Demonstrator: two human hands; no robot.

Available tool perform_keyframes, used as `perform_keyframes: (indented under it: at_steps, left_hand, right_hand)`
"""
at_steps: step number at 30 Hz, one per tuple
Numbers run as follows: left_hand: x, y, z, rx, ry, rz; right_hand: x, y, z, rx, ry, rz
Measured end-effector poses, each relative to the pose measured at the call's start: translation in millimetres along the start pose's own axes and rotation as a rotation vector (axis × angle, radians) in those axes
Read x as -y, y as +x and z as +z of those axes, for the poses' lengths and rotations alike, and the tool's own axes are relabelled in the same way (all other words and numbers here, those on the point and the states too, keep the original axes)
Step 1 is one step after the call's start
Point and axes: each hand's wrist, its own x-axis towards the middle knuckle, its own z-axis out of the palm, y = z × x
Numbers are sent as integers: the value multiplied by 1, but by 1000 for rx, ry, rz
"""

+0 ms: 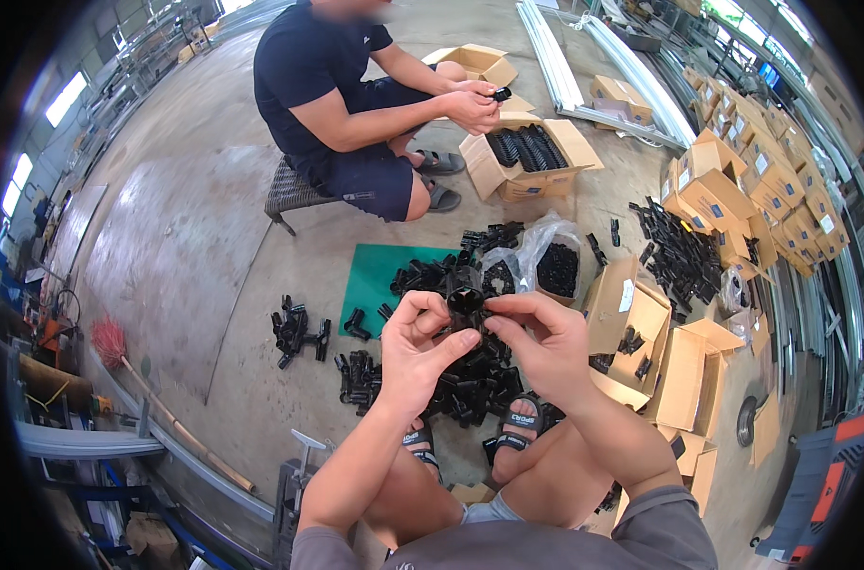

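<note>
Between my two hands, in front of my knees, is a black plastic pipe fitting with its round open end facing up toward me. My left hand pinches it from the left, thumb and fingers closed on its side. From the right, my right hand closes thumb and forefinger against the same fitting; whether a small part is also between those fingertips is too small to tell. Below and beyond my hands lies a loose pile of similar black fittings, partly hidden by my hands. Some rest on a green mat.
Across from me a seated person holds a black fitting over a carton of packed black parts. A plastic bag of small black pieces stands beyond my right hand. Open cartons and another heap of fittings lie to the right.
</note>
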Motion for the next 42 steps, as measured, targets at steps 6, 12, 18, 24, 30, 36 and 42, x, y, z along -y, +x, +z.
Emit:
perform_keyframes:
  at_steps: [6,12,18,24,30,36,42]
  left_hand:
    - [2,0,5,9,-8,3]
    - [3,-2,7,21,8,10]
    - [5,-5,5,42,26,28]
    - [8,-3,8,50,33,45]
    - [8,-3,7,50,19,20]
    - [3,-1,11,25,21,-29]
    - [5,-2,7,51,-33,-34]
  right_hand:
    - [-1,0,-5,-28,-39,-37]
    - [-1,-3,-6,-41,-28,-34]
    - [-1,-7,-4,-68,37,72]
    - [-6,-7,-1,-104,-85,70]
    - [1,-4,-3,-41,-407,-114]
    - [5,2,-14,132,-580,-308]
    - [4,1,-19,214,-562,-254]
